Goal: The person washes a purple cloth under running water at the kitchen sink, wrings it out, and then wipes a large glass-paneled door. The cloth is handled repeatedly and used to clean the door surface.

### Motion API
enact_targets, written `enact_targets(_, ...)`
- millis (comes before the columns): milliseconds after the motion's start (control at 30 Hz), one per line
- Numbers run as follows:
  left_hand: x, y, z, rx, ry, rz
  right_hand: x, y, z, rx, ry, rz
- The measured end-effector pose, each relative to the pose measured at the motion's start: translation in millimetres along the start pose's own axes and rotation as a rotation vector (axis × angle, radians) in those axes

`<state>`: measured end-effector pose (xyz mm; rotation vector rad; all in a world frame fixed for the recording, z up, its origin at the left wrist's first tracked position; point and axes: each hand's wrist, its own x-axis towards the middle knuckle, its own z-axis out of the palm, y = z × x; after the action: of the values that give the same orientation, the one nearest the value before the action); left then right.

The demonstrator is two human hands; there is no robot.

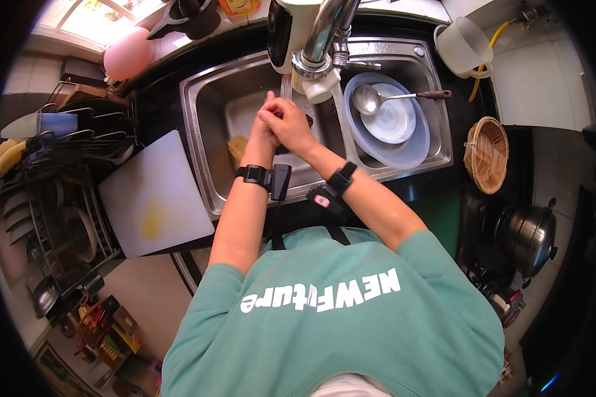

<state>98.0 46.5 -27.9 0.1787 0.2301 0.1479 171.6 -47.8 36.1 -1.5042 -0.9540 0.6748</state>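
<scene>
Over the left basin of the stainless-steel sink (206, 166), my left hand (262, 130) and my right hand (290, 126) press together around a dark reddish object (309, 120). Only small bits of it show beside and below my right hand; its kind cannot be told. My right fingers curl over the top, and the left hand lies against them with a finger pointing up. A thin stream of water (286, 85) falls just beyond my fingers from the faucet unit (317, 74). A yellowish scrubbing sponge (237, 147) lies in the basin left of my left wrist.
The right basin holds a translucent plastic basin (419, 149) with a white bowl (390, 121) and a metal ladle (367, 100). A white cutting board (154, 198) and a dish rack (44, 238) stand left. Right are a wicker basket (486, 156), a plastic jug (462, 47) and a steel pot (529, 240).
</scene>
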Motion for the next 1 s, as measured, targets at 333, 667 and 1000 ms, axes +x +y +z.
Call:
enact_targets(333, 15.7, -27.6, -17.7, 0.039, -0.096, 0.245, 24.7, 25.4, -1.8, -0.725, 0.021, 0.212)
enact_targets(667, -29.3, 36.4, 35.0, 1.216, 0.521, 0.246, 24.4, 56.1, -106.6, 0.465, -0.295, 0.807)
enact_targets(1000, -1.5, 0.9, 13.5, 0.100, 0.244, 0.108, 5.8, 12.0, 2.4, 0.272, -0.013, 0.229)
